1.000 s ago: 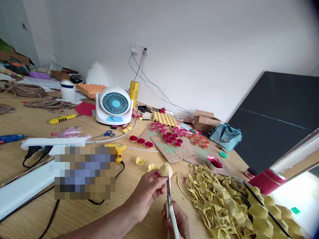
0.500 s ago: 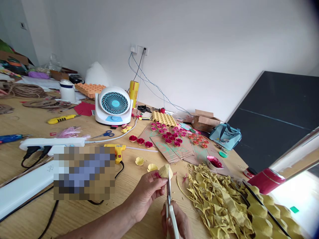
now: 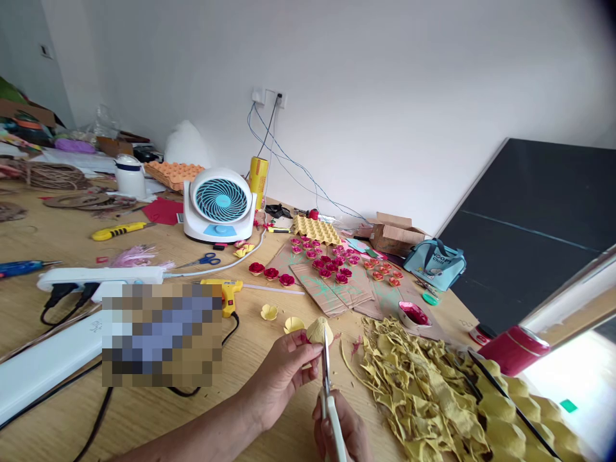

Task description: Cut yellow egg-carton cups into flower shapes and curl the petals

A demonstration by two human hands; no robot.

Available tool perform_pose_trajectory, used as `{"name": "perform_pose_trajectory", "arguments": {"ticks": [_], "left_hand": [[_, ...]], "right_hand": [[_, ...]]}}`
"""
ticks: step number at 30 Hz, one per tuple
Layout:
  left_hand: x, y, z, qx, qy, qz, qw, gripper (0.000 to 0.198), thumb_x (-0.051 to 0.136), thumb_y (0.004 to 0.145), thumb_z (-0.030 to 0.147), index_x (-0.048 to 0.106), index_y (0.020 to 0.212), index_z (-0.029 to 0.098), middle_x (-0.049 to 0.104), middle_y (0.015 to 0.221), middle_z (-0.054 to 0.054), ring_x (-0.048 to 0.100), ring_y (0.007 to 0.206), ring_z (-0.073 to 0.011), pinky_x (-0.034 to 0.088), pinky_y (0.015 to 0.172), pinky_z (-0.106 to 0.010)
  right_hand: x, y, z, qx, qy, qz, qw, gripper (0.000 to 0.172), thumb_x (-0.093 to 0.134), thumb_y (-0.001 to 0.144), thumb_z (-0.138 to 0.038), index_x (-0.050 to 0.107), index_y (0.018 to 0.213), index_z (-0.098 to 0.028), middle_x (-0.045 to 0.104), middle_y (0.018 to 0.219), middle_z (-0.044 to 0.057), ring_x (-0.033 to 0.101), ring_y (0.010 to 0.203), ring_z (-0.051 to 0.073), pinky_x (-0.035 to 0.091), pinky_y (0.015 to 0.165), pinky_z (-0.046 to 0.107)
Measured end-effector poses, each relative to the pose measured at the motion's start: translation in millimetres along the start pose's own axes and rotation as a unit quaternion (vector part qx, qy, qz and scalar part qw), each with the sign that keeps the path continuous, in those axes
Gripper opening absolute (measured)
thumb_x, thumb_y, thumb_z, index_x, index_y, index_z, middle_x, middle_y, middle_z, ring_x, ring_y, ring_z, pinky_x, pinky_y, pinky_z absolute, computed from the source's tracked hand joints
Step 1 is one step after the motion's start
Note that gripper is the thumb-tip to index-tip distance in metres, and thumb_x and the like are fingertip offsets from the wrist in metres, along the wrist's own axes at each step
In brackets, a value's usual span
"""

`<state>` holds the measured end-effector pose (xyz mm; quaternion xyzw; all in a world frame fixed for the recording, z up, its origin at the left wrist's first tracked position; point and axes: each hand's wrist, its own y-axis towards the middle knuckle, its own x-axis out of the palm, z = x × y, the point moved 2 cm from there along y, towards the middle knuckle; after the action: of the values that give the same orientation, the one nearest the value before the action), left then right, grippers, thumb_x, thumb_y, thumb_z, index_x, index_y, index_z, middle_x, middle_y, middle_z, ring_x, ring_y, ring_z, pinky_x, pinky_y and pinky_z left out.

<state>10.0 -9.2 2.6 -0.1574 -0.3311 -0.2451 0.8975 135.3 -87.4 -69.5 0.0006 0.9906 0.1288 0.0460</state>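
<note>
Left grip (image 3: 287, 364) pinches the yellow cup (image 3: 316, 330) against scissors (image 3: 327, 384), seemingly unmoved since earlier.

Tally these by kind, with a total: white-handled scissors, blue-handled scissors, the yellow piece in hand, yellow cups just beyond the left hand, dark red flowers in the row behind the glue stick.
White-handled scissors: 1
Blue-handled scissors: 1
Held yellow piece: 1
Yellow cups: 2
Dark red flowers: 3
Total: 8
</note>
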Motion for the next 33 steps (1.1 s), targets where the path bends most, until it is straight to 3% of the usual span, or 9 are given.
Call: {"name": "perform_pose_trajectory", "arguments": {"ticks": [10,20,33], "left_hand": [[2.5,-2,-1,-0.01,-0.017,-0.039,0.999,0.027,0.083,0.065,0.024,0.066,0.084,0.015,0.055,0.077,0.001,0.047,0.068,-0.0082,0.044,0.063,-0.021],[2.1,-4,1,-0.002,-0.033,-0.028,0.999,0.03,0.084,0.066,0.028,0.066,0.085,0.016,0.054,0.076,0.002,0.048,0.069,-0.0091,0.044,0.063,-0.021],[-1.1,-2,-3,0.027,-0.018,-0.009,0.999,0.028,0.085,0.068,0.033,0.065,0.077,0.016,0.056,0.07,0.003,0.048,0.062,-0.0071,0.043,0.063,-0.02]], "right_hand": [[1,0,6,0.007,0.039,0.019,0.999,0.048,0.051,0.087,-0.067,0.054,0.082,-0.019,0.04,0.05,-0.009,0.026,0.041,0.006,0.022,0.042,0.018],[1,-1,3,0.008,0.012,0.005,1.0,0.049,0.049,0.087,-0.068,0.051,0.083,-0.019,0.039,0.051,-0.008,0.027,0.041,0.006,0.021,0.042,0.019],[-1,1,-16,0.006,-0.002,0.003,1.0,0.051,0.053,0.085,-0.069,0.059,0.082,-0.02,0.041,0.054,-0.005,0.034,0.044,0.009,0.031,0.042,0.021]]}}
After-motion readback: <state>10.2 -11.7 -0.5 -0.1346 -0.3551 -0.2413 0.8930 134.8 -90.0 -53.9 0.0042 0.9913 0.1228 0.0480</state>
